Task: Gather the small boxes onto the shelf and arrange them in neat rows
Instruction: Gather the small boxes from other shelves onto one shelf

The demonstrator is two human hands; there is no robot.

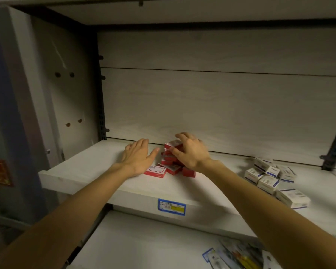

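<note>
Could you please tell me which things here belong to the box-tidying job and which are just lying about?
Part of the job:
red boxes
white boxes
shelf
left hand
right hand

Just lying about:
price label
packets on the lower shelf

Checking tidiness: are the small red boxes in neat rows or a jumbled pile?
Jumbled pile: the small red cardboard boxes lie heaped at mixed angles, one flat beside them.
</note>
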